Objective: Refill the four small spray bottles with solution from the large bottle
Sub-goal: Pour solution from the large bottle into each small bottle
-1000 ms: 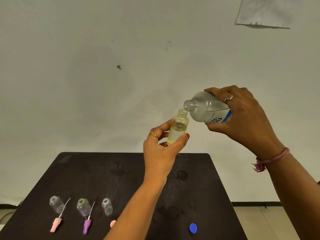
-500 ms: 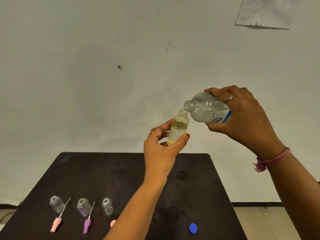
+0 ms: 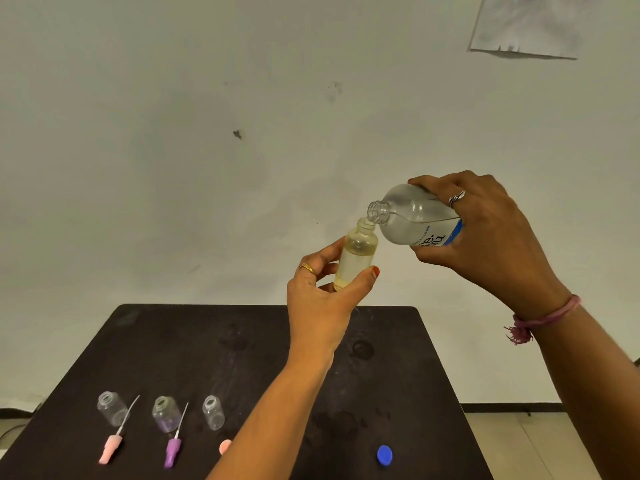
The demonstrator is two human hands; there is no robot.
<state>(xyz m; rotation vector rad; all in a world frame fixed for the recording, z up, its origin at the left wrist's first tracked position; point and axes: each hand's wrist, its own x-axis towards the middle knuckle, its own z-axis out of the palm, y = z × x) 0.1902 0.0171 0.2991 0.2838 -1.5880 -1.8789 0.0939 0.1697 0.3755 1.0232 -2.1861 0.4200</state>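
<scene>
L hand (image 3: 322, 306) gripped small spray bottle (image 3: 356, 252), upright. R hand (image 3: 485, 237) gripped large bottle (image 3: 412, 218), tilted, mouth touching small btl's neck at 1 o'clock, above bench (image 3: 242, 341).

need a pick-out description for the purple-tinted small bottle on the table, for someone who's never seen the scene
Start at the dark table and look to its near-left corner, where three small open bottles stand in a row. Take the purple-tinted bottle, the middle one. Its neighbours, the left bottle and the right bottle, are plain clear, and only it has a purple spray head lying just in front of it.
</scene>
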